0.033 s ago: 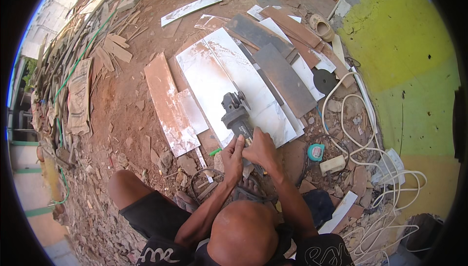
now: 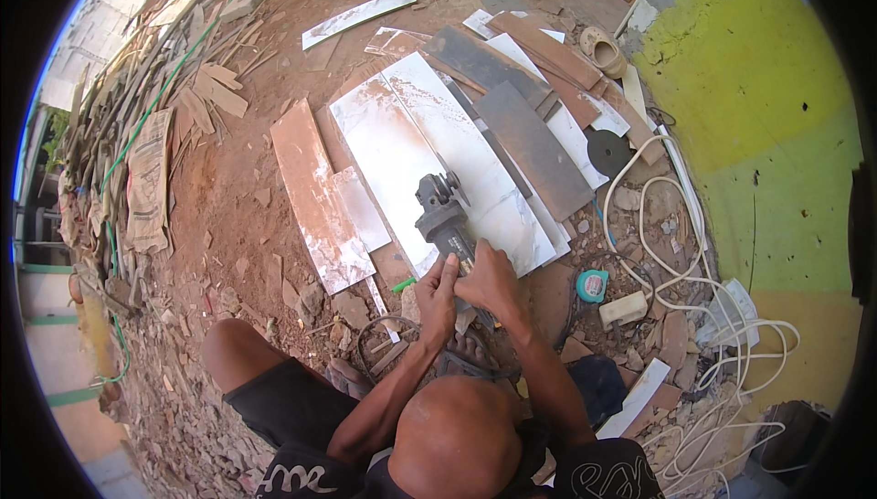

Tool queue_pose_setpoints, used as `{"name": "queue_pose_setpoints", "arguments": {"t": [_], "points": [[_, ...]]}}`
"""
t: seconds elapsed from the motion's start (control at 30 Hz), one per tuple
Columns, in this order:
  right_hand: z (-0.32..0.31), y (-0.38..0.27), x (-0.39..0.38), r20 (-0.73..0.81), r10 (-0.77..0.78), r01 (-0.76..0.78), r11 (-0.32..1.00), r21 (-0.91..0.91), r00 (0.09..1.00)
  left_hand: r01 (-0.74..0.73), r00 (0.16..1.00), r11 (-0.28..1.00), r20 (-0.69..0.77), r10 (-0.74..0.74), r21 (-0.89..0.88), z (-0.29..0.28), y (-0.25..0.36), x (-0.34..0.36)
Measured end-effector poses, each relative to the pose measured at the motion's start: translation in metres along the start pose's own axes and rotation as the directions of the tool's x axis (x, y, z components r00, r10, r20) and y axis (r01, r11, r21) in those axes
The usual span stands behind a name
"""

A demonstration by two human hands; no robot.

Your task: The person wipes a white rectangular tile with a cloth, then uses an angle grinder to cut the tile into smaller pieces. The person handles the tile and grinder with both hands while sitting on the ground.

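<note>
An angle grinder (image 2: pixel 445 223) with a dark body is held over a white marbled tile (image 2: pixel 406 129). Its thin disc stands edge-on at the far end, along a line that runs down the tile. My left hand (image 2: pixel 437 302) wraps the grinder's body from the left, thumb on top. From the right, my right hand (image 2: pixel 491 278) closes round the same body. The grinder's rear end is mostly hidden by my hands. Close to my left hand, a green marker-like stick (image 2: pixel 403 285) lies on the ground.
Brown and grey tile pieces (image 2: pixel 534 147) are stacked right of the white tile. Further right lie a black disc (image 2: pixel 608 153), a teal tape measure (image 2: pixel 592 285), a white power strip (image 2: pixel 624 310) and a coiled white cable (image 2: pixel 647 216). Rubble and wood scraps (image 2: pixel 217 88) cover the left.
</note>
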State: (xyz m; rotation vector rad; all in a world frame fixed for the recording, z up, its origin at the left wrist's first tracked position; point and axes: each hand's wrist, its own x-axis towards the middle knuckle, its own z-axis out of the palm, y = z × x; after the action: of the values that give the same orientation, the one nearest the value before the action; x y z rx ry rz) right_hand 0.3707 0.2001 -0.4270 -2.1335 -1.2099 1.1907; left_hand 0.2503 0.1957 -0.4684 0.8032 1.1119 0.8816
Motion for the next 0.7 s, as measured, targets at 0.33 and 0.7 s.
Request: {"name": "queue_pose_setpoints", "arguments": {"t": [0.33, 0.7], "points": [[-0.013, -0.008, -0.004, 0.043, 0.07, -0.068, 0.997, -0.037, 0.997, 0.003, 1.0, 1.0, 0.011, -0.004, 0.028, 0.003, 0.0, -0.001], [-0.013, -0.002, -0.009, 0.055, 0.08, -0.077, 0.996, -0.047, 0.995, 0.011, 1.0, 1.0, 0.019, -0.011, -0.019, 0.007, 0.0, -0.009]]}}
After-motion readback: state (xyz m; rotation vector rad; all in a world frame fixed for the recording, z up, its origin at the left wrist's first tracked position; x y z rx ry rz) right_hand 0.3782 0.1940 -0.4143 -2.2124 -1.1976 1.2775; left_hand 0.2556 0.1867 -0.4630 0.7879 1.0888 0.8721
